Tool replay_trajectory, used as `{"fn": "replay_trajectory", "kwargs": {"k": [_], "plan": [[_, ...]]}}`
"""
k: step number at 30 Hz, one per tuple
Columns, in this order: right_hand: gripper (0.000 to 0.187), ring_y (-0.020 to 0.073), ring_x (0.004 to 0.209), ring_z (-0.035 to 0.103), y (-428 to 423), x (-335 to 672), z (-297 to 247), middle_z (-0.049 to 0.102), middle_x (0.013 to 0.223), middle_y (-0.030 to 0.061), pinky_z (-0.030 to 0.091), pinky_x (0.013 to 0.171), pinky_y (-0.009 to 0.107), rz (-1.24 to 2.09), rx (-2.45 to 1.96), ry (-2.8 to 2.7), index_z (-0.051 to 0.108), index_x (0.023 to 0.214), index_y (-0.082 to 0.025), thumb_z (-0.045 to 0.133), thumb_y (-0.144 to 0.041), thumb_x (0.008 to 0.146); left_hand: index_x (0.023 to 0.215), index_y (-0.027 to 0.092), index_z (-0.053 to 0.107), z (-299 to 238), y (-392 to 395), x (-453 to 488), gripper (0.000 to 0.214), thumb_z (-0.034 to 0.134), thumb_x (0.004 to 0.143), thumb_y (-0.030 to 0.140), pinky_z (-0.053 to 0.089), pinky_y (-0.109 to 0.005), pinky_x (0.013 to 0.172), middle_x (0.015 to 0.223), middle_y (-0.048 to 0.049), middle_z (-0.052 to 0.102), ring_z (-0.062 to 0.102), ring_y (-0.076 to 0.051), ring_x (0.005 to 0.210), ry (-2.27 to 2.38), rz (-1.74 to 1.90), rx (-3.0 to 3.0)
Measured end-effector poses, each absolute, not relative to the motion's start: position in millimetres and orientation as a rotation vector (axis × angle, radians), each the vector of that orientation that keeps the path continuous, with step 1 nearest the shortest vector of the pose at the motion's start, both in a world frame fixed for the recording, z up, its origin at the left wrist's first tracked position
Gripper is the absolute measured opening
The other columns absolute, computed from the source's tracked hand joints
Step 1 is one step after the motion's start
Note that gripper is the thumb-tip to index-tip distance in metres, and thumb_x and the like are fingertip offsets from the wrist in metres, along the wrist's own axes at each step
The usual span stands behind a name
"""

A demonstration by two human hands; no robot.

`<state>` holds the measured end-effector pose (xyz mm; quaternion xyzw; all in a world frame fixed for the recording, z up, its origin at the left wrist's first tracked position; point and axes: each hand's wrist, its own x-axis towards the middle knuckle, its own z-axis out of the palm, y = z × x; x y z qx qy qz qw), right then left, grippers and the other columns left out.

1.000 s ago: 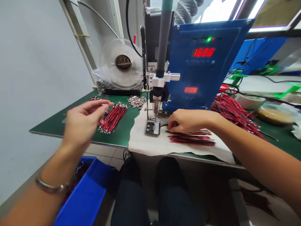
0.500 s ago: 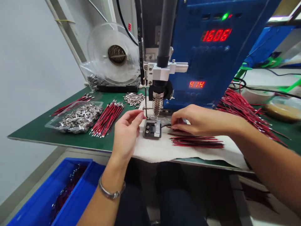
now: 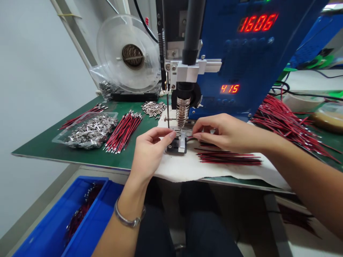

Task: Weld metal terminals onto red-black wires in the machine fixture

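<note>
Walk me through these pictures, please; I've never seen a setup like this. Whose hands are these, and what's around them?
No robot here: a person works bare-handed, filmed by a head-worn camera looking forward and down. The blue machine shows red digits, 1606 and 415. Both hands are at its small black fixture: the left hand on one side, the right hand on the other. Anything pinched is too small to tell.

On the green table, red and black wires lie on a white sheet. Leftward are a bundle with metal tips and small metal pieces in a clear tray.
</note>
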<state>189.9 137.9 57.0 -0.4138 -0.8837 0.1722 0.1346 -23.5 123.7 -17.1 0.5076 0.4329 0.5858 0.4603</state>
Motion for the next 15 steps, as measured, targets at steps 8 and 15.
{"fn": "replay_trajectory", "kwargs": {"k": [8,15], "plan": [[0.021,0.0074,0.062,0.052,136.3,178.3,46.9,0.066,0.075,0.0003,0.039,0.061,0.02,0.468,-1.08,-2.357,0.071,0.09,-0.015,0.057,-0.032,0.09,0.078,0.019,0.076,-16.4,124.8,-20.5,0.021,0.082,0.068,0.036,0.046,-0.018,0.064,0.077,-0.0032,0.071,0.06,-0.01,0.068,1.002,1.446,1.205],[0.022,0.0067,0.06,0.05,136.4,174.6,40.3,0.065,0.074,0.0001,0.038,0.061,0.019,0.45,-1.063,-2.429,0.069,0.092,-0.014,0.054,-0.03,0.093,0.08,0.02,0.075,-18.8,125.5,-21.0,0.021,0.08,0.071,0.038,0.044,-0.019,0.061,0.077,-0.0027,0.07,0.058,-0.009,0.066,1.049,1.439,1.273]]}}
